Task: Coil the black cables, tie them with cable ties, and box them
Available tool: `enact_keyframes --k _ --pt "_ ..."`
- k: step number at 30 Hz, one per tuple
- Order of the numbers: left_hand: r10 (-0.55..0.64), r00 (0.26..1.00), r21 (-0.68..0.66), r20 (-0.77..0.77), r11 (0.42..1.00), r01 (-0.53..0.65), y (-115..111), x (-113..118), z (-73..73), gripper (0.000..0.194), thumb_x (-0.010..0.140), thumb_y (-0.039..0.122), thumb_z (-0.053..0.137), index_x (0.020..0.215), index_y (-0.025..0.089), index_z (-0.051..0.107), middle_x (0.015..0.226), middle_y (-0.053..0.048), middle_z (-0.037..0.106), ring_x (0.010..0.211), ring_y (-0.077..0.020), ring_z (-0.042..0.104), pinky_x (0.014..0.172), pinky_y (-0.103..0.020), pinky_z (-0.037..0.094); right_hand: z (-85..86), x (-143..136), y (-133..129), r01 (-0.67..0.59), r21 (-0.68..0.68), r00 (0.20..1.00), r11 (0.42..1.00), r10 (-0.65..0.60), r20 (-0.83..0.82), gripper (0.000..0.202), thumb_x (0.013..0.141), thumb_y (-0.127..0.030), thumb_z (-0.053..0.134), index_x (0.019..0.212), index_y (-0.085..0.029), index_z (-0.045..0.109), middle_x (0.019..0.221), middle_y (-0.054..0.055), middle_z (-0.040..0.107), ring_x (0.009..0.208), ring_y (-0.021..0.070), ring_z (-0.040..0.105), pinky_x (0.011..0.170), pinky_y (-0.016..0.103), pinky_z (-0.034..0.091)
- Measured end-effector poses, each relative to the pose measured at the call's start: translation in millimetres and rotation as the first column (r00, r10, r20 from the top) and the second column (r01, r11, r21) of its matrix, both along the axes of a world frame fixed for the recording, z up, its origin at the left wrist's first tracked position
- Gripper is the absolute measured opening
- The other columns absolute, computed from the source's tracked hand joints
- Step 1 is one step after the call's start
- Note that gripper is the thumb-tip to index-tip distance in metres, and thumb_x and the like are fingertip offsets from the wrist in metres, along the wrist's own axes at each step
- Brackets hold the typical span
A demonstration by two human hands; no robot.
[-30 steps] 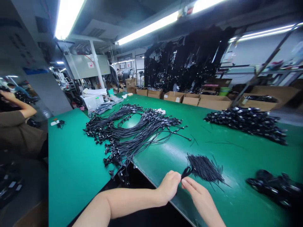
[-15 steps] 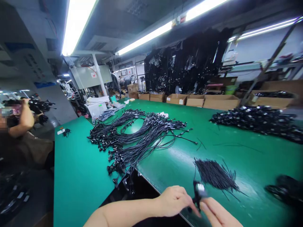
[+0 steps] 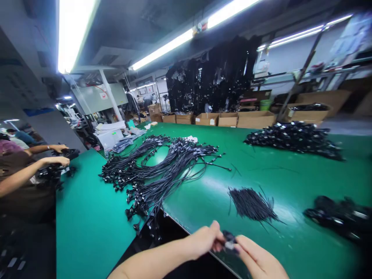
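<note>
Near the table's front edge, my left hand (image 3: 207,241) pinches one side of a small black cable bundle (image 3: 229,241) that has a pale patch on it. My right hand (image 3: 255,254) grips the bundle's other side, with the thumb and fingers closed. Motion blur hides the bundle's details. Just beyond my hands lies a pile of short black ties (image 3: 252,204). Long black cables with connectors (image 3: 174,166) are spread in curved bunches across the green table (image 3: 197,201).
Coiled black cables (image 3: 337,217) lie at the right, with a larger black heap (image 3: 293,141) behind them. Cardboard boxes (image 3: 206,119) line the far edge. At the left, another person's hands (image 3: 56,157) hold dark cables over the adjoining green table (image 3: 84,217).
The view has shifted to the right. My hands have come closer around the small bundle, and my left fingers have closed on it. The other person's arms now reach over the left table's edge.
</note>
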State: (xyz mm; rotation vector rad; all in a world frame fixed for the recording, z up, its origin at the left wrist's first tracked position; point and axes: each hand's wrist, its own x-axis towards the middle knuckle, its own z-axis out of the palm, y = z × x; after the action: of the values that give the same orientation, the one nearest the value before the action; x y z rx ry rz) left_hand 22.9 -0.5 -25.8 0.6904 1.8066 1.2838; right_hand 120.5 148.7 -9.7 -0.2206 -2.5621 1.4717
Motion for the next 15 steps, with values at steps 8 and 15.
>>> enact_keyframes --k 8,15 --pt "-0.290 0.944 0.299 -0.159 0.897 0.326 -7 3 45.5 0.041 0.093 0.045 0.051 0.121 0.020 0.066 0.133 -0.011 0.054 0.131 -0.0268 0.041 0.114 -0.039 0.024 -0.8 13 -13 -0.039 -0.852 0.961 0.521 0.253 0.110 0.043 0.067 -0.050 0.067 0.067 -0.020 0.037 0.056 -0.009 0.024 0.047 0.0055 0.012 0.045 0.021 0.013" --pt "0.005 0.964 0.265 0.266 0.961 -0.078 16 6 9.8 0.034 0.082 0.044 0.067 0.103 0.016 0.067 0.107 -0.012 0.069 0.111 -0.0263 0.059 0.104 -0.037 0.038 -2.5 32 5 0.113 -0.591 0.993 0.799 -0.069 0.096 0.016 0.084 -0.032 0.054 0.076 -0.017 0.053 0.071 -0.001 0.049 0.059 0.0096 0.041 0.058 0.023 0.036"
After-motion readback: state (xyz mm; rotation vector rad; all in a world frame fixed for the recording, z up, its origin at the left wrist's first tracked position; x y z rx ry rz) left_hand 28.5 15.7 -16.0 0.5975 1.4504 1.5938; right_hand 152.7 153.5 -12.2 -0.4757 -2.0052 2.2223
